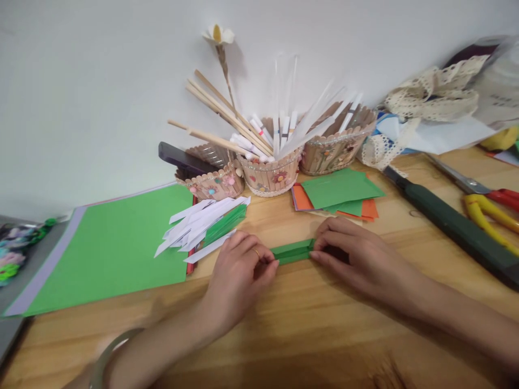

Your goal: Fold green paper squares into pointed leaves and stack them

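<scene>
A narrow folded strip of green paper (292, 252) lies on the wooden table (308, 324) between my hands. My left hand (237, 278) pinches its left end with thumb and fingers closed; a ring sits on one finger and a bangle on the wrist. My right hand (352, 259) presses its fingertips down on the strip's right end, covering part of it. A pile of white and green paper strips (203, 224) lies just left of my left hand.
A large green sheet (117, 248) over a lilac one lies at left. Three stick-built baskets (267, 173) with sticks, pens and a phone stand at the wall. Green and orange paper squares (338, 192), a dark long tool (454, 227), scissors (486, 202) and lace (430, 97) lie at right.
</scene>
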Demonstrator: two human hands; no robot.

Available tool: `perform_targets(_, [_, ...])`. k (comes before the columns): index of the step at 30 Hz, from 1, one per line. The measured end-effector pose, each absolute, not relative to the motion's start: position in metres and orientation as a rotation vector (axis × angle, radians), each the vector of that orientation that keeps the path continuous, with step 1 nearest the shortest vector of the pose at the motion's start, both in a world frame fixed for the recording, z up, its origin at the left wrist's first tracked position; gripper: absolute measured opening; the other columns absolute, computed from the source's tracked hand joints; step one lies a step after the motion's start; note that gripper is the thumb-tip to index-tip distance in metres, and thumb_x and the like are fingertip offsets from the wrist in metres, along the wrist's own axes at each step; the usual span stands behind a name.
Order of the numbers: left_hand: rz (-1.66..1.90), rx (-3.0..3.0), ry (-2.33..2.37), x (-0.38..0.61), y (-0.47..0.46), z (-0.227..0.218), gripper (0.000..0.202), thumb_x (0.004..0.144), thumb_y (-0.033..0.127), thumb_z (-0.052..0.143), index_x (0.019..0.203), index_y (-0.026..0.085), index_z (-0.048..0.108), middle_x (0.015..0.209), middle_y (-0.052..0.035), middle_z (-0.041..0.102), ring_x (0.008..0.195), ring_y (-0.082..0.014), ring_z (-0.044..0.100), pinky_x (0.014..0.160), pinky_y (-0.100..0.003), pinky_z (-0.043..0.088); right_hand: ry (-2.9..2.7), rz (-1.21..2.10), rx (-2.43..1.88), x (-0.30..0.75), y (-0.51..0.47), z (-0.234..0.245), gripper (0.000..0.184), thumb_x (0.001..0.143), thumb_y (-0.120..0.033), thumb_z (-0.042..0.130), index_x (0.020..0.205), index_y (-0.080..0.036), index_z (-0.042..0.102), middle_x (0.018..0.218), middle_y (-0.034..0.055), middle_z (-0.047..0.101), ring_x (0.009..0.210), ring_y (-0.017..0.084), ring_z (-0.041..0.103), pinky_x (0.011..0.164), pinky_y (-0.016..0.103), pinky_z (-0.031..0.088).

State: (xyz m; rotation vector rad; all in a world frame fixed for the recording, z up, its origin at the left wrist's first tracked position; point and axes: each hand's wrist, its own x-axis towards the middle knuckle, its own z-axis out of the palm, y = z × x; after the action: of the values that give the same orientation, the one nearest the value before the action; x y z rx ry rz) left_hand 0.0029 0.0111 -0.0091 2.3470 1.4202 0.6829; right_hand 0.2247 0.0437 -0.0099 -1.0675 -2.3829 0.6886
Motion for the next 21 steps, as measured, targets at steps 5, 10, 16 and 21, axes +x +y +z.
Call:
perform_targets(5, [0.685,2.333,1.416,0.0015,0.0099,-0.0116,0.008,0.081,0.022,0.06,0.074,0.018,0.058,0.073,-0.0022,0.059,0.078,-0.0205,0.048,0.069,-0.035,0.039,-2.381,0.676,-1.091,0.2239,0.0434,-0.0098,0.015,0.086,-0.018,0.046,0.075,-0.017,0.056,0.079,0.0068,0.055,0.077,0.019,0.051,0.067,0.033,0.043])
perform_targets(10, [0.671,2.263,1.39,-0.001,0.0115,-0.0104,0.009,0.082,0.021,0.062,0.074,0.018,0.061,0.073,-0.0009,0.059,0.079,-0.0192,0.047,0.071,-0.033,0.037,-2.385,0.652,-1.093,0.223,0.044,-0.0109,0.016,0.086,-0.018,0.046,0.074,-0.017,0.056,0.078,0.0066,0.054,0.076,0.019,0.051,0.066,0.032,0.043])
perform_targets(16, [0.624,2.203,1.476,0.0018,0.0114,-0.0061,0.017,0.086,0.02,0.055,0.071,0.019,0.062,0.071,-0.0004,0.058,0.077,-0.0185,0.047,0.07,-0.033,0.036,-2.398,0.622,-1.122,0.2211,0.0435,-0.0106,0.015,0.085,-0.015,0.046,0.072,-0.017,0.054,0.076,0.0054,0.053,0.074,0.018,0.05,0.066,0.031,0.042])
perform_targets(21, [0.617,2.189,1.574,0.0047,0.0099,-0.0053,0.015,0.083,0.018,0.056,0.069,0.02,0.062,0.071,-0.0004,0.057,0.078,-0.0192,0.047,0.068,-0.033,0.036,-2.387,0.573,-1.171,0.2189,0.0419,-0.0101,0.012,0.081,-0.014,0.049,0.07,-0.017,0.053,0.073,0.0038,0.053,0.072,0.018,0.049,0.063,0.029,0.04])
